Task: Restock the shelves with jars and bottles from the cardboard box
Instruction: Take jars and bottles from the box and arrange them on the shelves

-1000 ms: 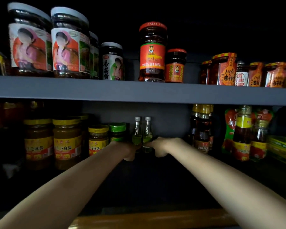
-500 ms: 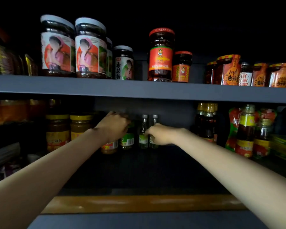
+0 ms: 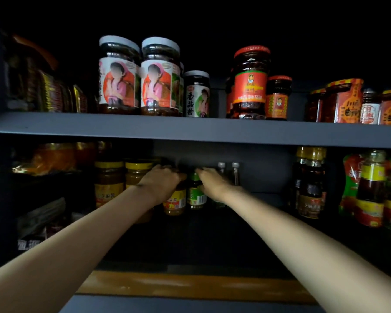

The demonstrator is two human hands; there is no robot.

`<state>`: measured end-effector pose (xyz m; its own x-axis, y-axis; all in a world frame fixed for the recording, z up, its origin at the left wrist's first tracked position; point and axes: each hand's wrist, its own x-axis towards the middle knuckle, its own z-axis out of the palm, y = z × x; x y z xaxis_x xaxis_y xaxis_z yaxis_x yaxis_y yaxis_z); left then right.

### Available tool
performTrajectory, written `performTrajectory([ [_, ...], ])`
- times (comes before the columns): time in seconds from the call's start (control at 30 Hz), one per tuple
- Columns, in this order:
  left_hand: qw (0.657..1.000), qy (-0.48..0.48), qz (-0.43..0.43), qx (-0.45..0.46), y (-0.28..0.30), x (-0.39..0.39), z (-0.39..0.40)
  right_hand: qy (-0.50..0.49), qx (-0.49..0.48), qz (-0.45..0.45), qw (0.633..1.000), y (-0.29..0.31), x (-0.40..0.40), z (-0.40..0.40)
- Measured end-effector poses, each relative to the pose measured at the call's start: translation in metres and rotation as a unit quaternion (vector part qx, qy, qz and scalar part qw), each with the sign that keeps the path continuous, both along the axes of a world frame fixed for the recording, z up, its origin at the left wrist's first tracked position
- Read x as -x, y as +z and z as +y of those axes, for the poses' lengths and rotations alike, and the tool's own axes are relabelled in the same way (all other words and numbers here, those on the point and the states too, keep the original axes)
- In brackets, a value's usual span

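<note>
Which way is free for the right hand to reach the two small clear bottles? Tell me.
Probably yes, directly: the right hand is already beside the two small clear bottles, and nothing stands between them.

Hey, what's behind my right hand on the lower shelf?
Behind the right hand stand two small clear bottles with pale caps, against the shelf's back wall. Only their necks and caps show; the hand covers their lower parts, and the fingers reach the green-labelled jar.

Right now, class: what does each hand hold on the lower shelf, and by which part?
The left hand holds the yellow-labelled jar by its top. The right hand holds the green-labelled jar around its upper part.
</note>
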<state>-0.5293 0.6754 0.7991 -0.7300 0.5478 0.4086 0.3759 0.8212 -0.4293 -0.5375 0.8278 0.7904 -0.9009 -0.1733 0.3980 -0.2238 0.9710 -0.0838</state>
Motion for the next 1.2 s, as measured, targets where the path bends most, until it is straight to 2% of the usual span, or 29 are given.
performTrajectory([
  [0.17, 0.997, 0.036, 0.031, 0.059, 0.003, 0.006, 0.003, -0.049, -0.005, 0.091, 0.995, 0.007, 0.004, -0.009],
  [0.37, 0.996, 0.031, 0.059, 0.062, 0.004, 0.009, 0.003, -0.031, 0.050, 0.052, 0.997, 0.024, 0.003, -0.001],
  [0.57, 1.000, -0.020, -0.019, 0.009, 0.020, 0.017, -0.006, -0.012, 0.093, -0.034, 0.995, 0.029, 0.000, -0.006],
  [0.7, 1.000, -0.019, -0.021, -0.006, 0.023, 0.020, -0.004, -0.029, -0.014, 0.027, 0.999, 0.018, 0.007, -0.012],
  [0.8, 1.000, -0.012, -0.014, -0.006, 0.022, 0.018, -0.003, -0.013, 0.000, 0.052, 0.999, 0.019, 0.011, -0.002],
  [0.97, 1.000, -0.011, -0.014, 0.013, 0.026, 0.016, -0.004, 0.030, 0.055, 0.020, 0.998, 0.022, 0.006, 0.012],
  [1.2, 1.000, -0.011, -0.003, 0.025, 0.026, 0.012, -0.008, 0.042, 0.094, -0.001, 0.995, 0.028, 0.005, 0.014],
])
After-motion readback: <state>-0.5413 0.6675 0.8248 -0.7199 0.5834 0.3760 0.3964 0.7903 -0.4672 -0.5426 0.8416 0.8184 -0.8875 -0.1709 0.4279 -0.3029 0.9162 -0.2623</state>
